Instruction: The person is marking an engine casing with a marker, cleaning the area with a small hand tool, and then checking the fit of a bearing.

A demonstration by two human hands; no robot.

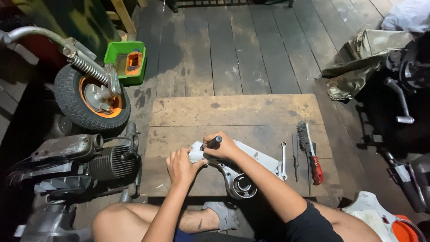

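My left hand (181, 166) gripped the near end of the grey metal casing (242, 172), which lay on the wooden surface (233, 112) under both hands. My right hand (222, 148) was closed around a black-handled tool (212, 142), pressing it onto the casing just beside my left.

Bare forearms; black short-sleeved shirt (309, 226); grey sandal (221, 214).

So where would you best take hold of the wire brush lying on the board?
Grip the wire brush by its red handle, the end nearest the person, coming from above on the right-hand side. The bristle head points away, and a wrench and a dark tool crowd its left side.
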